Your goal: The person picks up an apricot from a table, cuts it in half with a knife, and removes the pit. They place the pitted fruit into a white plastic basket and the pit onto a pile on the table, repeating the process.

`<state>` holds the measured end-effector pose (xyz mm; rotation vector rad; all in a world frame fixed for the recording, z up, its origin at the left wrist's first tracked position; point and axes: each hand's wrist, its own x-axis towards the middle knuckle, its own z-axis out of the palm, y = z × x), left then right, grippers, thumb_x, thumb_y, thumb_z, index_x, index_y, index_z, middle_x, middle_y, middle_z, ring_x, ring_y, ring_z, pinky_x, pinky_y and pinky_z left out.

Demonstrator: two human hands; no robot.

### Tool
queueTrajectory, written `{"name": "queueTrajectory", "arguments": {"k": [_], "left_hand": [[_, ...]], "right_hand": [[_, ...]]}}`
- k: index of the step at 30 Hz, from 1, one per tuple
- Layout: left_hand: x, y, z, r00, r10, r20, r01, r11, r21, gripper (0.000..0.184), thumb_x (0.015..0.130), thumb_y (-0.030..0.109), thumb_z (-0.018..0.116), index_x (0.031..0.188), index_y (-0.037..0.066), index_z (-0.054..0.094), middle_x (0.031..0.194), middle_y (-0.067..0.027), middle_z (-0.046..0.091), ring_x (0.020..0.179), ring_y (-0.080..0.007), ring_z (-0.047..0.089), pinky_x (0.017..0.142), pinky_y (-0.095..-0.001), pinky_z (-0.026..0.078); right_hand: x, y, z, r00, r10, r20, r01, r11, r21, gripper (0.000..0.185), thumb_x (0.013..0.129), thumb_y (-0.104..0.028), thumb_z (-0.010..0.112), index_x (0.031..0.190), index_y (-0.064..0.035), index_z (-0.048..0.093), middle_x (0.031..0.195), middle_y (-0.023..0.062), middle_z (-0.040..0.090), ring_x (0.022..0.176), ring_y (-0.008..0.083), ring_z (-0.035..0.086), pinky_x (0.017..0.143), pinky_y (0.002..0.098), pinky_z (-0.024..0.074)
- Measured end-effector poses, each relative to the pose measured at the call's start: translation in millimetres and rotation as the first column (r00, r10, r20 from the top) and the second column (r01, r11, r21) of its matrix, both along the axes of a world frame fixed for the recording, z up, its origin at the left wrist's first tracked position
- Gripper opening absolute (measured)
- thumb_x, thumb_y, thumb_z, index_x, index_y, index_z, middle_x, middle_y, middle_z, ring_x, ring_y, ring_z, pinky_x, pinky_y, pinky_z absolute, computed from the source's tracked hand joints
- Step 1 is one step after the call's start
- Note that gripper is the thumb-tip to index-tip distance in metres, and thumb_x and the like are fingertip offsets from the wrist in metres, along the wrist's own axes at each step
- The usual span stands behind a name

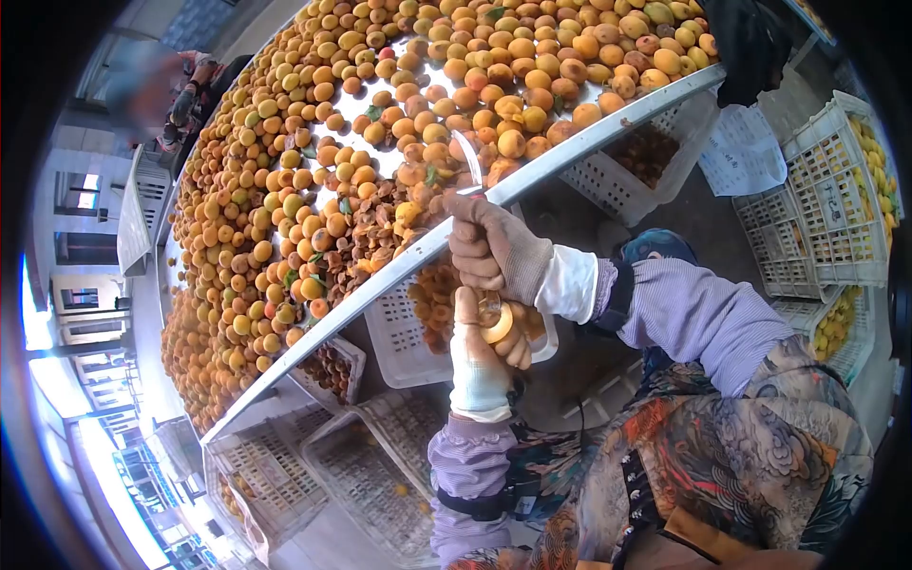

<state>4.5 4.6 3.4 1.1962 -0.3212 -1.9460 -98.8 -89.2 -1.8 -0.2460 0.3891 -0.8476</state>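
Note:
My right hand [494, 242], in a worn glove with a white cuff, is closed around the handle of a small knife. Its curved, shiny blade [468, 160] points up over the table's metal rim. Just below, my left hand [480, 347], also gloved, is closed on an apricot [496, 325] whose yellow flesh shows between the fingers. Both hands are close together at the near side of the sorting table, above a white crate [389, 332] holding orange apricot pieces. Beside the knife lie whole apricots [513, 142] and a heap of brownish pits or scraps [380, 228].
The table's metal rim [380, 278] runs diagonally before me. Crates with dark contents [646, 152] [328, 370] stand underneath. Stacked white crates [831, 195] with yellow fruit are at right; more crates [366, 465] sit lower left. Another person [180, 109] is at the far left.

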Motion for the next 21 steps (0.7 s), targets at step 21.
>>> {"name": "queueTrajectory", "arguments": {"k": [21], "left_hand": [[-1,-11,-19,0.982,0.016,-0.189,-0.056,0.976,-0.21,0.047,0.091,0.052,0.047,0.102,0.006,0.053,0.073,-0.0029,0.045,0.067,-0.0167,0.041,0.063,-0.0317,0.036]], "right_hand": [[-25,-22,23,0.962,-0.271,-0.035,0.27,0.963,-0.019,0.039,0.092,-0.037,0.051,0.062,-0.0187,0.034,0.05,-0.0071,0.026,0.036,0.0065,0.023,0.034,0.0232,0.0156]]}}
